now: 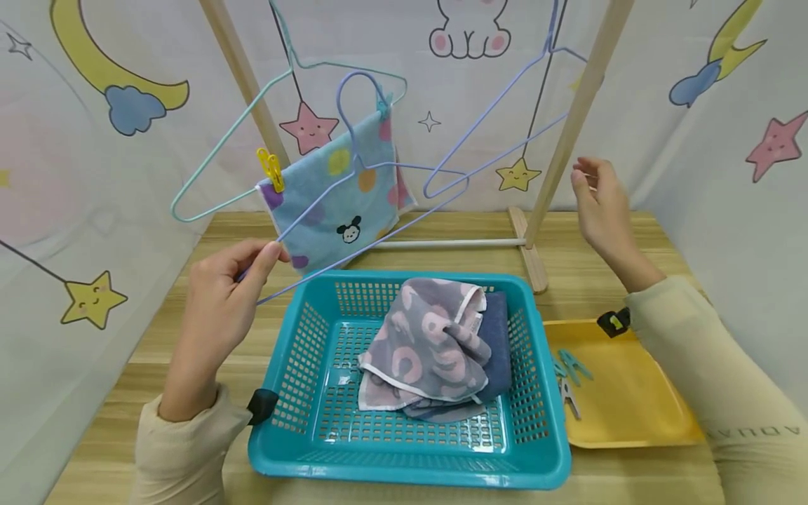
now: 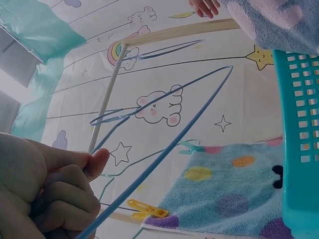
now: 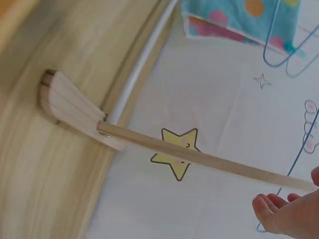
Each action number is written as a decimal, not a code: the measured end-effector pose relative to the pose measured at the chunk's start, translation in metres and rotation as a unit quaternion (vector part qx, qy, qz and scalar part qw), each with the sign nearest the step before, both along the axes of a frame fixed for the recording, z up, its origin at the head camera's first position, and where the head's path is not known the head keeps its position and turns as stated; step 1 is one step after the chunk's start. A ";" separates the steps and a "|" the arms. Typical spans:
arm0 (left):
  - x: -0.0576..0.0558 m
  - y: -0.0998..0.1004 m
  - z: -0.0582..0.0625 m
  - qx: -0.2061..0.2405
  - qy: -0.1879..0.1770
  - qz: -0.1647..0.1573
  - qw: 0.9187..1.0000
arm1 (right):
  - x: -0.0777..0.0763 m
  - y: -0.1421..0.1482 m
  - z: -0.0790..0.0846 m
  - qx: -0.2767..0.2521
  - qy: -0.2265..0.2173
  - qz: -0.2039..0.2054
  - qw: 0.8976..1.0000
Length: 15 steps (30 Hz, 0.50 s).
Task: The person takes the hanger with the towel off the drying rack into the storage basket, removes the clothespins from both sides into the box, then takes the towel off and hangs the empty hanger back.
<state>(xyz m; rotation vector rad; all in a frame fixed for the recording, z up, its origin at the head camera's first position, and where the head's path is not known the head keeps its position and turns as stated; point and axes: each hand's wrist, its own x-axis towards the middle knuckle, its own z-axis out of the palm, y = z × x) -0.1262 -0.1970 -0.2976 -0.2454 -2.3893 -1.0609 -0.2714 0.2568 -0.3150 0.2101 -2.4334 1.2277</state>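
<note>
Left grip (image 1: 224, 298) pinches a lilac hanger (image 1: 356, 158) near the basket rim (image 1: 410, 475), hook (image 1: 339, 102) free.

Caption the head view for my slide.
The left hand holds a purple hanger in front of a spotted towel clipped to a green hanger.

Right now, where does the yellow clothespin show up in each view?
Head: upper left of centre; yellow clothespin on the spotted towel's upper left corner.
Left wrist: near the bottom, just left of centre.
Right wrist: not in it.
Shared landmark: the spotted towel, top right of centre in the right wrist view.
</note>
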 end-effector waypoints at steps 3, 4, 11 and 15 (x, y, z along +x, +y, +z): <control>-0.001 0.001 0.000 0.004 -0.001 -0.001 1.000 | -0.015 0.000 0.007 -0.023 0.006 -0.017 1.000; -0.002 0.001 0.000 0.004 -0.001 -0.001 1.000 | -0.020 0.000 0.009 -0.033 0.008 -0.020 0.999; -0.003 0.001 0.001 -0.007 -0.001 0.002 1.000 | -0.061 -0.011 0.023 -0.260 0.067 0.055 0.962; -0.004 0.003 0.001 -0.012 -0.009 0.001 1.000 | -0.076 -0.020 0.026 -0.401 0.078 0.118 0.905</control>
